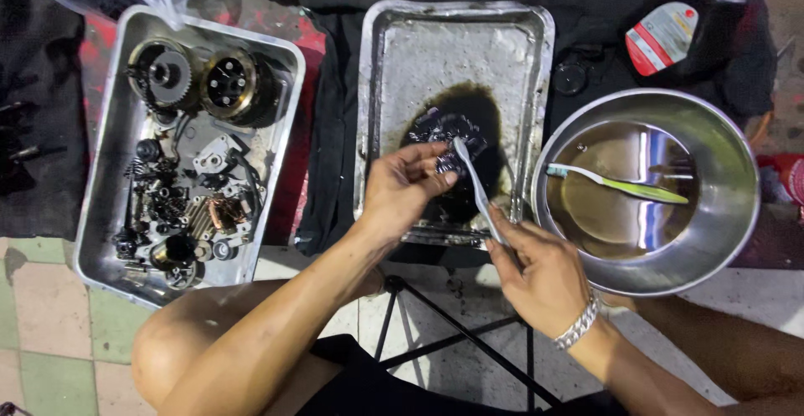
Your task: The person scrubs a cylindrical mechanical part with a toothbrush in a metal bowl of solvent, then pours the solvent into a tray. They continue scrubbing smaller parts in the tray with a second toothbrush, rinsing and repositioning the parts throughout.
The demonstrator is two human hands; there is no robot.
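Step in hand, as I judge: scrubbing small dark engine part (450, 163) with toothbrush (476, 183) over middle metal tray (536, 64), above black oil puddle (469, 106).

Better keep part low over tray so drips fall inside; short bristle strokes; turn part between fingers.

Left hand (402, 188): palm toward tray, grip pinched on part. Right hand (536, 275): grip closed on toothbrush handle, bristles at part. Second toothbrush (618, 183) lies in steel bowl (729, 215).

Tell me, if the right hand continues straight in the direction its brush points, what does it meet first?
The right hand aims its toothbrush up-left at the small dark part pinched in the left hand. It would probably meet that part first, though depth is unclear.
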